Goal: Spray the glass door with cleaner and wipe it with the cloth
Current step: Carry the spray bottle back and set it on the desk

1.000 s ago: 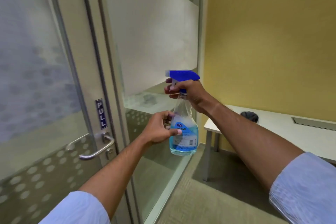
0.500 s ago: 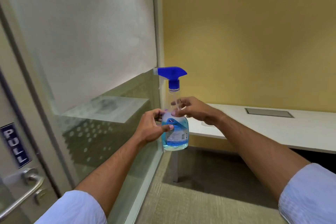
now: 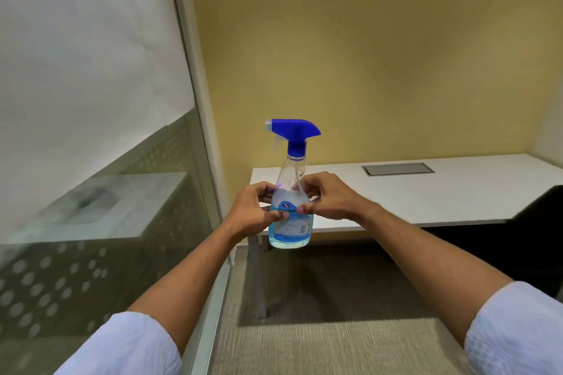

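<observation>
Two pale rolled sleeves framed the bottom edge; both forearms reached forward; the left hand and the right hand were both closed around the body of the spray bottle, thumbs pressed on its label, holding it upright in mid-air; its blue trigger head pointed left toward the frosted, dotted glass panel; behind stood a white desk against a yellow wall.
</observation>
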The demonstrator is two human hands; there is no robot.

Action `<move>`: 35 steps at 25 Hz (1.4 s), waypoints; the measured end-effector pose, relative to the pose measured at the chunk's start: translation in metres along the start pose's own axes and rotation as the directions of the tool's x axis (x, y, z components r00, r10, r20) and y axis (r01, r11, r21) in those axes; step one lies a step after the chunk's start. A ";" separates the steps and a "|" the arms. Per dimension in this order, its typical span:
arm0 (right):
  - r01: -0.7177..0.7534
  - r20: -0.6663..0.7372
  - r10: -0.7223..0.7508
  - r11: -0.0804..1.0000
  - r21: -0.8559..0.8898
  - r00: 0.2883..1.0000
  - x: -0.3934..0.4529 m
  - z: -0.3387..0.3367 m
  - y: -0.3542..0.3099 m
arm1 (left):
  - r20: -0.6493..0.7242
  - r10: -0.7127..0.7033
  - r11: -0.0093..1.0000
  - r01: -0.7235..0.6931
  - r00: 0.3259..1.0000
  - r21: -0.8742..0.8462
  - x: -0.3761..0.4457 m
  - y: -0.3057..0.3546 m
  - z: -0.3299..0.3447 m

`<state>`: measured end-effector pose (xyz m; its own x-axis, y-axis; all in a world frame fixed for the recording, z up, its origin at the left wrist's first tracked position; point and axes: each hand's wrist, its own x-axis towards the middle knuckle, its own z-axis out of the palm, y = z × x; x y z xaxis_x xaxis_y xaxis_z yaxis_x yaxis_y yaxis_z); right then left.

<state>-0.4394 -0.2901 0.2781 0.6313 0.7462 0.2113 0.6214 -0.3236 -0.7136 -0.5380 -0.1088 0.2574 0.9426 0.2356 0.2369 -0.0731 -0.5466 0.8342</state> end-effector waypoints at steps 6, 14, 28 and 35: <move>-0.046 -0.059 0.043 0.997 -0.056 0.997 0.045 -0.016 0.071 | 0.103 0.014 0.999 -0.010 0.995 -0.032 0.084 -0.032 0.032; -0.091 -0.023 0.090 0.995 -0.033 0.996 0.127 -0.059 0.176 | 0.124 -0.014 0.999 0.018 0.992 -0.031 0.211 -0.067 0.088; -0.191 0.000 0.191 0.979 -0.072 0.982 0.271 -0.080 0.310 | 0.121 -0.058 0.996 0.050 0.991 0.071 0.385 -0.151 0.138; -0.284 -0.011 0.284 0.954 -0.100 0.959 0.329 -0.069 0.356 | 0.195 -0.073 0.996 0.062 0.978 0.063 0.455 -0.202 0.147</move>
<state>0.0217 -0.2000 0.1397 0.7871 0.6167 0.0072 0.4594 -0.5785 -0.6740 -0.0461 -0.0092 0.1239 0.9908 0.1138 0.0734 0.0064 -0.5808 0.8141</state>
